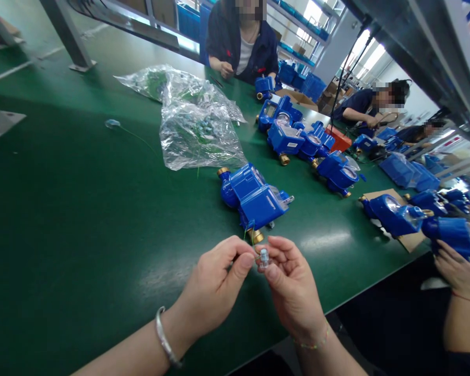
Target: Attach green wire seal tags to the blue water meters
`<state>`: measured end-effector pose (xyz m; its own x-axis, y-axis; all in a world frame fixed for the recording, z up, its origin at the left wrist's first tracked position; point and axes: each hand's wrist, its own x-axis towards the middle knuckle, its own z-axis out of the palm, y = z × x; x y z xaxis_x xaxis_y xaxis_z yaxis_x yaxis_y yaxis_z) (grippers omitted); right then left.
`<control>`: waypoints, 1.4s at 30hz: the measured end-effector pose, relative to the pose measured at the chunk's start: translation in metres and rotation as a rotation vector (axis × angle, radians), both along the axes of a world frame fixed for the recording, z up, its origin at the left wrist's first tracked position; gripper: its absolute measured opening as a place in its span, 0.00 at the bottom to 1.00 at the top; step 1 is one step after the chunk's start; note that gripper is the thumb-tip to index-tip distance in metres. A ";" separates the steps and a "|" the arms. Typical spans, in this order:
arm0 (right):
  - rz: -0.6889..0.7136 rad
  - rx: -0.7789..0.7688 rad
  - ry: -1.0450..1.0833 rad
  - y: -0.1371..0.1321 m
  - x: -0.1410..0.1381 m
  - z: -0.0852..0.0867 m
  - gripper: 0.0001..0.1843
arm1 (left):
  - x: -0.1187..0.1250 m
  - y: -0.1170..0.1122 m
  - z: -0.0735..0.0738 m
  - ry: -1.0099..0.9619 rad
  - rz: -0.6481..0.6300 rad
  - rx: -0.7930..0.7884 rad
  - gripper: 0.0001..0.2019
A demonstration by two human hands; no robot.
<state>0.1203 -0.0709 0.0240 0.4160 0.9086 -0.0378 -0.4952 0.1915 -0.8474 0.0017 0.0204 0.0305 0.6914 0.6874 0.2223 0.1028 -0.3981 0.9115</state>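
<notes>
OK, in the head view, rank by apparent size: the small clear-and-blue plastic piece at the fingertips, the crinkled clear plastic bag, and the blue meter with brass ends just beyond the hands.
1. Crinkled clear plastic bag
2. Blue meter with brass ends
3. Small clear-and-blue plastic piece

Seal (263, 256): base partly covered by fingertips (274, 271); inside too small for us to make out. Wire (245, 236): too fine for us to trace throughout. Bag (198, 122): contents blurred. Far worker (264, 56): cropped at top. Near-right meter (449, 233): cropped at right.
</notes>
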 end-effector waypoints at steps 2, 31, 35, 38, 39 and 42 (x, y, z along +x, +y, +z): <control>0.010 0.009 0.021 0.001 0.000 0.000 0.20 | 0.001 -0.001 -0.002 -0.003 0.017 -0.105 0.05; -0.374 0.150 -1.487 0.001 -0.004 -0.009 0.17 | -0.003 0.005 0.005 -0.039 0.036 -0.087 0.05; -0.447 0.113 -1.560 0.006 -0.010 -0.016 0.13 | -0.003 0.002 0.002 -0.055 0.077 -0.022 0.05; -0.397 0.098 -1.546 0.009 -0.020 -0.020 0.10 | -0.003 0.002 0.002 -0.061 0.090 -0.016 0.06; -0.348 0.082 -1.472 0.010 -0.019 -0.018 0.09 | -0.003 0.002 0.002 -0.054 0.086 -0.023 0.06; -0.201 0.001 -1.040 0.010 0.010 0.004 0.13 | -0.008 0.003 0.004 -0.021 0.045 -0.060 0.10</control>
